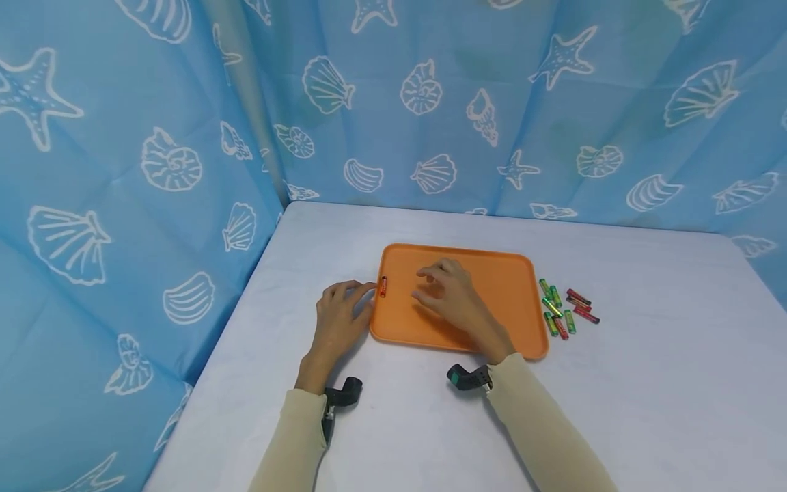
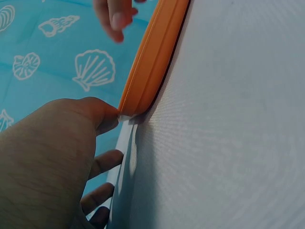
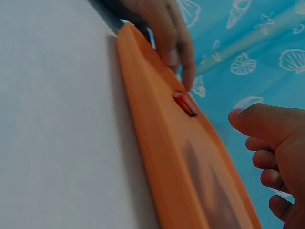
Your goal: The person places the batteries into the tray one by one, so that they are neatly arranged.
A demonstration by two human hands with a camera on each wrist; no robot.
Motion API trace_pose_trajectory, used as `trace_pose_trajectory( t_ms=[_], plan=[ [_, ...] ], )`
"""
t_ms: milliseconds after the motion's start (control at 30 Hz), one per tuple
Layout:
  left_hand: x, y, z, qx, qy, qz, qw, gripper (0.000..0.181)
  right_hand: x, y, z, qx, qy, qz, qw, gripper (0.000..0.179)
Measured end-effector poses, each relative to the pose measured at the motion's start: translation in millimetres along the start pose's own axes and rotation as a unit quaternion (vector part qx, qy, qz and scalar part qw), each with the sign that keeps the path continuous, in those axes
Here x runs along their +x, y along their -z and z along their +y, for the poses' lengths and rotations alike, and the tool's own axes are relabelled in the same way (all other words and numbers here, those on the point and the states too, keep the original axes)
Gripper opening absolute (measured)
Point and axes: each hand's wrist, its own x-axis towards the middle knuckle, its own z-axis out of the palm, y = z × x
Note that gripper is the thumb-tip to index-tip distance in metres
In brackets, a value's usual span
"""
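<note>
An orange tray (image 1: pixel 498 266) lies on the white table, and one red battery (image 1: pixel 384 286) sits inside it along the left rim. My left hand (image 1: pixel 341 314) is at the tray's left edge, index fingertip at the rim beside the battery. In the left wrist view, the thumb of that left hand (image 2: pixel 71 129) meets the tray's corner while the other fingers spread below it. Over the tray hovers my right hand (image 1: pixel 451 294), its fingers loosely bent and apart from the thumb. Nothing shows between the fingers of the right hand (image 3: pixel 281 138) in the right wrist view.
Right of the tray, on the table, several green batteries (image 1: pixel 552 307) lie loosely grouped with several red batteries (image 1: pixel 586 313). A blue curtain (image 1: pixel 381 123) with white shell prints hangs behind the table and along its left side.
</note>
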Motion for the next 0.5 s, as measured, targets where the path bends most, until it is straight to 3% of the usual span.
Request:
trace_pose_trajectory(
  t_ms=[267, 500],
  plan=[
    [-2.9, 1.9, -0.5, -0.013, 0.001, -0.002, 0.9999, 0.035, -29.0, 32, 9, -0.004, -0.021, -0.001, 0.9998, 0.036],
    [-0.8, 1.2, 3.0, -0.016, 0.001, -0.011, 0.9998, 0.035, -57.9, 61, 30, -0.044, -0.025, 0.025, 0.9984, 0.034]
  ],
)
